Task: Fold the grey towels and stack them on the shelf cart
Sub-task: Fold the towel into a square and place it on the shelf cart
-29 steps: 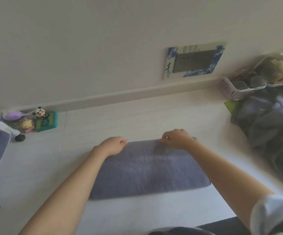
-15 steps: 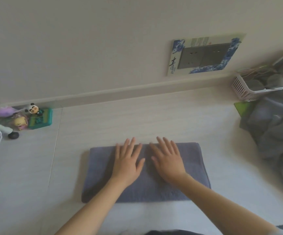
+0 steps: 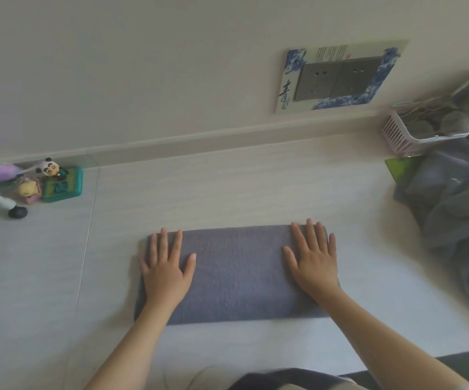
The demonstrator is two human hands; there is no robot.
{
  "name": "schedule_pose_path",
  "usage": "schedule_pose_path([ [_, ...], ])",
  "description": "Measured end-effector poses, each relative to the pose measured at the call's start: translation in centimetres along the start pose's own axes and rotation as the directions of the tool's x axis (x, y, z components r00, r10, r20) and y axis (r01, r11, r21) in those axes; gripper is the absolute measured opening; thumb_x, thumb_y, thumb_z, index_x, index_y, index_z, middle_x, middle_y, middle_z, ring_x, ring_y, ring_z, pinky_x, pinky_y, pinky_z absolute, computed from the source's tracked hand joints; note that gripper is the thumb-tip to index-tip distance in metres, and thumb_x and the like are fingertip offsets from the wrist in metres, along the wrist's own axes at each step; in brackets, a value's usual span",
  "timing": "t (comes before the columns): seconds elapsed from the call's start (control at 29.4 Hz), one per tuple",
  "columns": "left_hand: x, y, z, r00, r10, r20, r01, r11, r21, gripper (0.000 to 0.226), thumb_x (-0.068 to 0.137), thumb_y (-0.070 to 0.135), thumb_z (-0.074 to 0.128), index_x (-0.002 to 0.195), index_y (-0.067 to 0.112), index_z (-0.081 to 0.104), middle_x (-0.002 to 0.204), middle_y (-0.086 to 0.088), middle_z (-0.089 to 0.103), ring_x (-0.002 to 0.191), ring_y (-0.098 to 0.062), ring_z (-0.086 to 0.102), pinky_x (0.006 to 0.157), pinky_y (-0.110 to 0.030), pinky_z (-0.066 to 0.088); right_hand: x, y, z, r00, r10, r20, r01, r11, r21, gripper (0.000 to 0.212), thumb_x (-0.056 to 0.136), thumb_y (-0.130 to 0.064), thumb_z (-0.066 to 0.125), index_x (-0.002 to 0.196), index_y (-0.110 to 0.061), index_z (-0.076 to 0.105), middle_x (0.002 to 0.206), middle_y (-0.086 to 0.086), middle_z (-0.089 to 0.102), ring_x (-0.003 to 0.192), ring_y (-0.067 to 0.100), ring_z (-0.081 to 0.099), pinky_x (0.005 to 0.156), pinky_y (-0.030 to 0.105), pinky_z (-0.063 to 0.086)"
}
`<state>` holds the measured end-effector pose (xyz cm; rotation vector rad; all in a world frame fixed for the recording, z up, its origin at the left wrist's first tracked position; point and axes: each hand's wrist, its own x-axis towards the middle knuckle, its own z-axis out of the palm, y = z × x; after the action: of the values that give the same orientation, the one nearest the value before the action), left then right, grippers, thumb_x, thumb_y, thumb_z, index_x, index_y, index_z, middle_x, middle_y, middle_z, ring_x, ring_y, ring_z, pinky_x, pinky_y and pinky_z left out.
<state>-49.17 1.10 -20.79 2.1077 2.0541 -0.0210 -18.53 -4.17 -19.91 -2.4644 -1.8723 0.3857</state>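
As hands slid apart | left hand (image 3: 165, 273), right hand (image 3: 313, 267) flat, fingers wide, at towel (image 3: 236, 274) ends | smoothed, next fold due

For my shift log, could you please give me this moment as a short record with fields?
Surface: pale tiled floor
Work item: grey terry towel, folded into a long flat rectangle
Left hand: flat, fingers straight, on the towel's left end
Right hand: flat, on the right end
Unfolded stock: heap of grey towels, far right
Stage: smoothing
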Motion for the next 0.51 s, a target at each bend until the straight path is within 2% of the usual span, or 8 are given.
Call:
schedule_pose_path([
  [0.07,-0.5,-0.5,-0.7,0.987,-0.162,-0.022,0.157,0.976,-0.149,0.065,0.088,0.048,0.053,0.145,0.019,0.038,0.151,-0.019,0.028,0.135,-0.04,0.031,0.101,-0.056,0.033,-0.4,-1.1,-0.4,0.999,0.008,-0.049,-0.003,0.996,0.091,0.074,0.085,-0.057,0.001,0.15,-0.025,0.015,0.159,0.006,0.006,0.146,0.022,-0.003,0.116,0.038,-0.012],
  [0.14,-0.8,-0.9,-1.6,0.959,-0.283,-0.011,0.268,0.92,-0.287,0.069,0.085,0.04,0.064,0.143,0.013,0.038,0.14,-0.023,0.039,0.124,-0.043,0.041,0.096,-0.051,0.039,-1.3,-3.1,-0.6,0.993,0.028,-0.111,0.003,0.963,0.268,0.073,0.086,-0.053,0.009,0.148,-0.017,0.026,0.157,0.006,0.015,0.146,0.02,0.004,0.117,0.032,-0.009],
  [0.2,-1.2,-1.6,-2.4,0.939,-0.341,0.034,0.331,0.876,-0.352,0.072,0.083,0.041,0.066,0.142,0.01,0.037,0.131,-0.023,0.046,0.119,-0.042,0.045,0.094,-0.049,0.041,-2.8,-6.0,-0.8,0.984,0.046,-0.171,0.044,0.873,0.486,0.061,0.093,-0.044,0.024,0.144,-0.013,0.034,0.155,0.005,0.024,0.145,0.016,0.011,0.116,0.026,0.0],
  [0.31,-1.0,-2.5,-2.8,0.885,-0.44,0.155,0.459,0.762,-0.458,0.069,0.077,0.044,0.072,0.127,0.003,0.045,0.12,-0.024,0.055,0.108,-0.042,0.054,0.088,-0.047,0.048,-4.9,-10.0,-1.0,0.994,0.046,-0.102,0.044,0.683,0.729,0.046,0.1,-0.025,0.041,0.144,-0.02,0.033,0.152,-0.011,0.024,0.138,-0.002,0.012,0.11,0.014,0.011],
  [0.41,-0.6,-2.8,-3.4,0.845,-0.421,0.33,0.535,0.683,-0.498,0.062,0.076,0.045,0.074,0.11,-0.003,0.055,0.112,-0.022,0.064,0.103,-0.038,0.061,0.083,-0.04,0.049,-6.7,-12.5,-0.7,0.999,0.053,-0.005,-0.024,0.531,0.847,0.046,0.1,-0.022,0.041,0.145,-0.026,0.032,0.145,-0.022,0.025,0.134,-0.006,0.022,0.104,0.008,0.017],
  [0.51,-0.5,-3.2,-4.2,0.825,-0.323,0.464,0.563,0.538,-0.627,0.049,0.077,0.04,0.075,0.103,0.001,0.061,0.107,-0.016,0.065,0.101,-0.031,0.062,0.083,-0.036,0.048,-8.4,-14.8,-0.2,0.988,0.132,0.079,-0.119,0.338,0.934,0.046,0.1,-0.02,0.041,0.145,-0.024,0.032,0.145,-0.018,0.033,0.133,-0.003,0.029,0.106,0.012,0.02],
])
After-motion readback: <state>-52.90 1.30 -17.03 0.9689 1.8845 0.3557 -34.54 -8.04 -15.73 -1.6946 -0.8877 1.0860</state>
